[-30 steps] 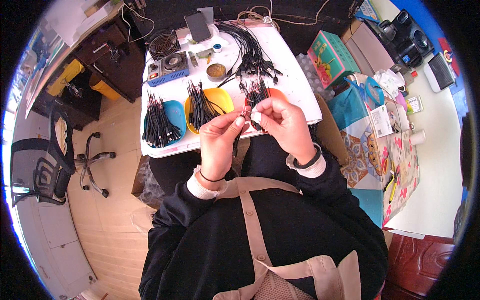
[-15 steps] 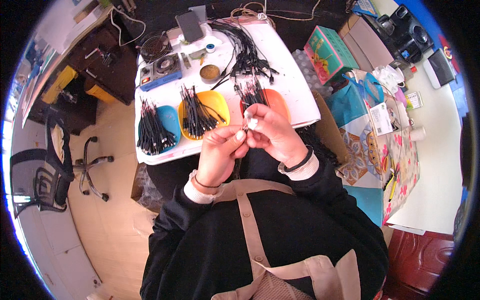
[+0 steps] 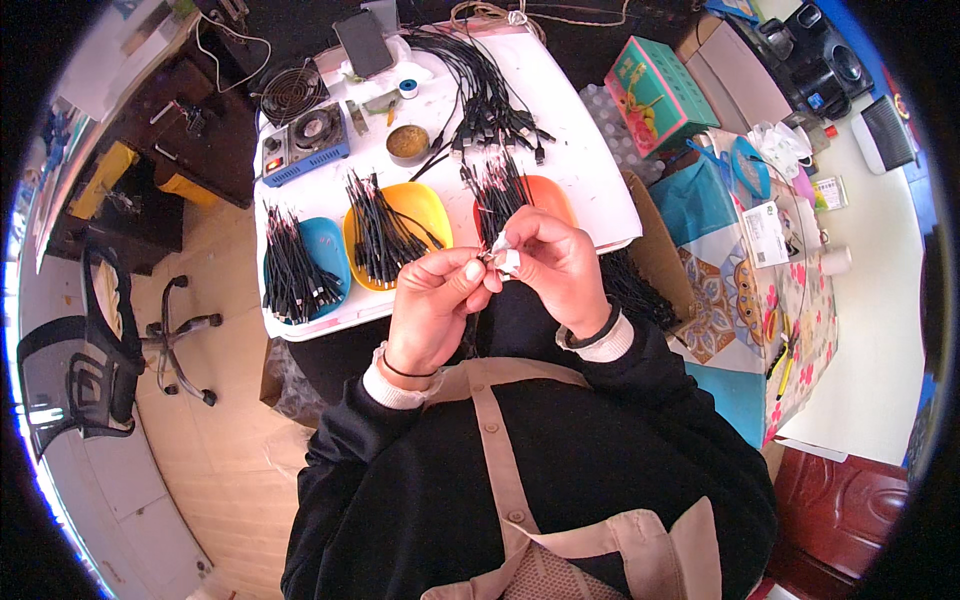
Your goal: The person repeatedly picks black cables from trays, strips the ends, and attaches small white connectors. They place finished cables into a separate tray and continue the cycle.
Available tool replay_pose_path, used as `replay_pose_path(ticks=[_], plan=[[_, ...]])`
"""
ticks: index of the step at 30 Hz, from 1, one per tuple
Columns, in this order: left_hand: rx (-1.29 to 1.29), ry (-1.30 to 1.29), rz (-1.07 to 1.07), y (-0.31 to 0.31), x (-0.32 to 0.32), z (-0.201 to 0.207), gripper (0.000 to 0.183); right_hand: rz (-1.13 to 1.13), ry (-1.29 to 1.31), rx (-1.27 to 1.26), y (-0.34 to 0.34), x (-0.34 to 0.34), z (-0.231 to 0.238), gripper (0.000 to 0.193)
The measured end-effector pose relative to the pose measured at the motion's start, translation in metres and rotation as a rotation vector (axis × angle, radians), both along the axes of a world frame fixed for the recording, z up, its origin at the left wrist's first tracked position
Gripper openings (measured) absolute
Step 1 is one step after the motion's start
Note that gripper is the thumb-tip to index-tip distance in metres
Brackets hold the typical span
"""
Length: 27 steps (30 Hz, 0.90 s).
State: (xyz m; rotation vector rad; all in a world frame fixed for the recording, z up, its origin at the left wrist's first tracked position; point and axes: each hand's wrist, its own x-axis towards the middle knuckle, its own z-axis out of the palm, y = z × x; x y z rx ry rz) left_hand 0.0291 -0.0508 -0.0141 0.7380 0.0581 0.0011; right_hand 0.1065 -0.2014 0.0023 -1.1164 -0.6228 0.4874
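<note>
Over the near edge of the table, my two hands meet fingertip to fingertip. My left hand (image 3: 428, 308) pinches a thin dark cable (image 3: 486, 257) between thumb and forefinger, its short wire ends mostly hidden. On the other side, the thumb and forefinger of my right hand (image 3: 562, 272) close on those wire ends; white wrapping covers these fingertips. Just beyond lie bundles of black cables with stripped reddish ends: one on a blue tray (image 3: 338, 250), one on a yellow tray (image 3: 432, 212), one on an orange-red tray (image 3: 557, 197).
A blue heating unit (image 3: 308, 150), a round tin (image 3: 408, 145), a solder spool (image 3: 408, 88) and a phone (image 3: 363, 44) stand farther back. More black cables (image 3: 490, 100) spread behind the trays. At right are a green-pink box (image 3: 658, 98) and a patterned bag (image 3: 735, 300).
My fingertips have shifted slightly, the right ones a little lower against the left. The table sits a little farther left in view. Both hands keep their pinch.
</note>
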Motion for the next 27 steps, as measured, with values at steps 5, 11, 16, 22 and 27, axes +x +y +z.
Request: replay_pose_path(ticks=[5, 11, 16, 22, 27], plan=[[-0.108, -0.018, -0.048, 0.003, 0.000, -0.002, 0.015, 0.120, 0.521, 0.186, 0.007, -0.007, -0.008, 0.012], [-0.065, 0.018, -0.122, 0.008, -0.002, 0.001, 0.016, 0.151, 0.234, -0.069, 0.001, 0.003, 0.012, 0.016], [-0.065, 0.039, -0.165, 0.009, -0.005, 0.004, 0.017, 0.236, 0.125, -0.220, -0.007, 0.015, 0.025, 0.016], [-0.119, 0.032, -0.205, 0.012, -0.003, 0.004, 0.017, 0.202, 0.063, -0.203, -0.007, 0.015, 0.019, 0.016], [-0.049, 0.002, -0.182, 0.011, -0.007, 0.006, 0.017, 0.266, 0.201, -0.072, -0.005, 0.011, 0.014, 0.015]])
